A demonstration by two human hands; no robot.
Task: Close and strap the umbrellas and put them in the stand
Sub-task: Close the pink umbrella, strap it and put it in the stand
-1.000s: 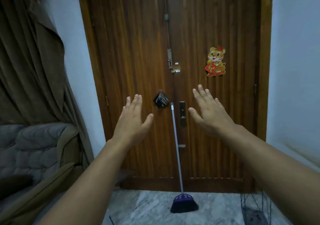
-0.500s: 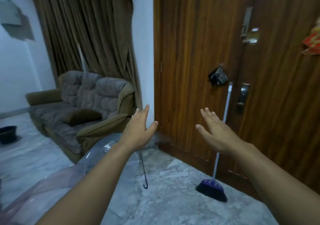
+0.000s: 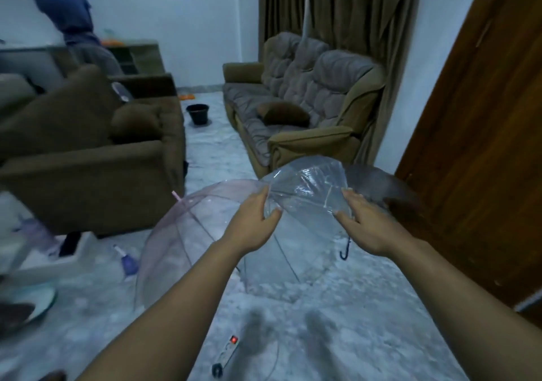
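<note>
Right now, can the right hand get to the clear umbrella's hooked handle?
Probably yes. The right hand is open over the clear umbrella, and the hooked handle lies just below it on the floor, with only the thin canopy nearby.

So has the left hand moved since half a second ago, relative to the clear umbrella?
Yes. The left hand has gone forward and down onto the clear umbrella canopy on the floor, where earlier it hovered above it.

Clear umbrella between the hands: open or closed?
Open. The clear umbrella has its canopy spread in a dome over the floor, ribs fanned out, dark hooked handle showing beneath; no strap around it.
</note>
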